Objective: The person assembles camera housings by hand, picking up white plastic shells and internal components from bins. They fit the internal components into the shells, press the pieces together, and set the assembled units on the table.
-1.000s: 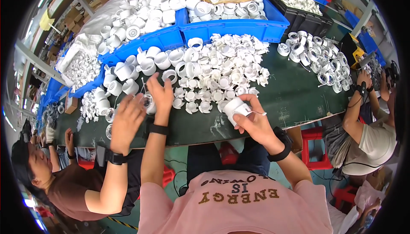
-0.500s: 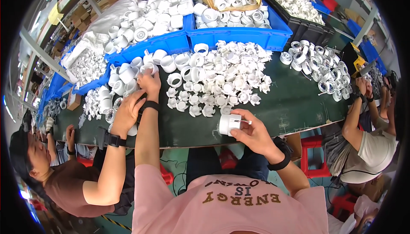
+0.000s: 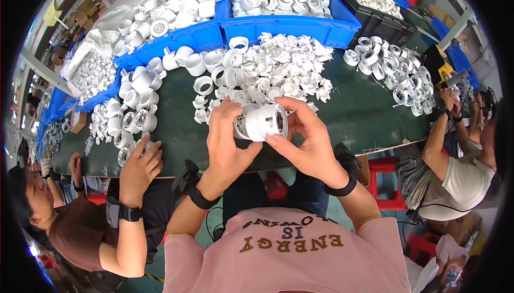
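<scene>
In front of my chest, above the near table edge, my two hands face each other. My right hand (image 3: 306, 138) grips a white cylindrical housing (image 3: 262, 124) between thumb and fingers; a dark round insert shows at its right end. My left hand (image 3: 224, 140) curls around a white part with a perforated face (image 3: 240, 126), pressed close against the housing's left side. My left fingers cover most of that part, and whether the two pieces are joined I cannot tell. Just beyond my hands lies a heap of small white petal-shaped plastic parts (image 3: 286, 68).
White cups (image 3: 195, 64) stand beside the heap. Blue bins (image 3: 289, 32) of white parts line the back, next to a black crate (image 3: 369, 25). Round assemblies with clear faces (image 3: 396, 71) lie at right. A co-worker's hand (image 3: 140, 165) is close on my left; another person works at right.
My left hand has come back from the cups at left, bringing the perforated part to the housing. My right hand has raised and turned the housing. The co-worker's hand has drawn back toward the table edge.
</scene>
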Available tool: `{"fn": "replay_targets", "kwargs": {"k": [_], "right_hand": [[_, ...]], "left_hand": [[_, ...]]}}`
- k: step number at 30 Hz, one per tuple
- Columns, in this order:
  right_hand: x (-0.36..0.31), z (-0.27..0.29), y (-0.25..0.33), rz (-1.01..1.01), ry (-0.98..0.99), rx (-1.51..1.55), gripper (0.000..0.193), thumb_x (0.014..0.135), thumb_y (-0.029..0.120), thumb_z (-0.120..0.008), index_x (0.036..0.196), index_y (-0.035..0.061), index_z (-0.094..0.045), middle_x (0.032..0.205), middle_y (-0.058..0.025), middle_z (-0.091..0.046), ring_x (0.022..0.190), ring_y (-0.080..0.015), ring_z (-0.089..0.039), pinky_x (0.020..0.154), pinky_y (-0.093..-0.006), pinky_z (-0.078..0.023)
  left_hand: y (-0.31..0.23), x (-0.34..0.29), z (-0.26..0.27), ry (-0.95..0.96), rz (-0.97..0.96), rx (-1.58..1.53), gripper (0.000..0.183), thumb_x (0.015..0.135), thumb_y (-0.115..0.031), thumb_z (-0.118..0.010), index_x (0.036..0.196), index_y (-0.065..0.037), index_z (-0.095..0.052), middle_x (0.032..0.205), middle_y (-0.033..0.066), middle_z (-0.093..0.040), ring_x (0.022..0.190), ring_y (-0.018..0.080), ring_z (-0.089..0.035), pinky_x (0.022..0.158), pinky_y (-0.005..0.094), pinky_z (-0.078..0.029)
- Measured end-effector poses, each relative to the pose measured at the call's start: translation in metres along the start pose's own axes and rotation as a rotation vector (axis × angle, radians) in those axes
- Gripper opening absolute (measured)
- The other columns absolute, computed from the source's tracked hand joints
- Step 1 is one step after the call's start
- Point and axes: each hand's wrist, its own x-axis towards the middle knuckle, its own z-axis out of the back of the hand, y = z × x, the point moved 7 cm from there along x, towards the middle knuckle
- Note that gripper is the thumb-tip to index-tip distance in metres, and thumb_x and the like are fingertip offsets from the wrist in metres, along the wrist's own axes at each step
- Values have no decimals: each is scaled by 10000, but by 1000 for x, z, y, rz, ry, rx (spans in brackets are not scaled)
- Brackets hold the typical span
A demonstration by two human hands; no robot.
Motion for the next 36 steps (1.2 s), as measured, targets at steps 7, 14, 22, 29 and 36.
{"fn": "replay_targets", "kwargs": {"k": [7, 14, 22, 29, 36], "right_hand": [[-15, 0, 9, 102, 69, -347, 614, 724, 188, -816, 1227, 27, -504, 1120, -106, -538, 906, -190, -564, 734, -297, -483], [-32, -9, 14, 229, 179, -379, 608, 694, 135, -827, 1219, 46, -533, 1158, -136, -522, 1012, -244, -544, 749, -328, -494], [-47, -12, -14, -78, 87, -42, 639, 758, 125, -801, 1263, 4, -429, 1069, -80, -493, 919, -130, -567, 773, -280, -515], [-48, -6, -5, 36, 75, -278, 637, 745, 25, -759, 1285, 9, -421, 1039, -109, -475, 839, -164, -578, 640, -280, -519], [-19, 8, 1, 108, 177, -438, 621, 730, 105, -783, 1261, 42, -466, 1111, -132, -484, 785, -229, -583, 674, -326, -514]], "left_hand": [[-17, -17, 0, 135, 156, -395, 688, 654, 14, -710, 1285, -4, -437, 1229, 177, -488, 1162, 354, -484, 974, 443, -407], [5, -43, -30, 166, 1022, -1066, 323, 943, -186, -500, 1188, 25, -510, 1130, 122, -559, 992, 167, -544, 845, 304, -448], [-25, -28, -9, 26, 282, -587, 267, 942, -155, -497, 1117, 43, -527, 1088, 172, -547, 946, 237, -539, 810, 347, -444], [-33, -18, -13, 174, 169, -537, 418, 837, -177, -649, 1170, 6, -475, 1160, 175, -474, 999, 264, -510, 854, 353, -427], [30, -38, -47, 141, 808, -872, 506, 840, -29, -663, 1269, -4, -395, 1094, 64, -538, 958, 118, -539, 827, 257, -462]]}}
